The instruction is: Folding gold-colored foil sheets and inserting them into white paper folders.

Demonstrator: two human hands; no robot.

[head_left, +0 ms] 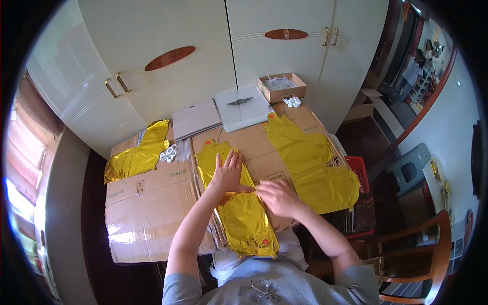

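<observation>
Gold foil strip [244, 217], head view: lies on the cardboard-topped bench [142, 218] beneath the left hand [227, 176], flat with fingers spread. The right hand [278, 197] curls at the strip's right edge; grip cannot be told. Judged progress: smoothing partly done; wide foil sheet [312, 165] right of the strip likely remains.

Tabletop layer of flat brown cardboard [145, 216]. On it: three shiny gold foil sheets [315, 170], flat grey rectangular stack [195, 120], whitish flat rectangular package [239, 113], open tan cardboard box [286, 94], two small white ring-like clusters [168, 153].
</observation>
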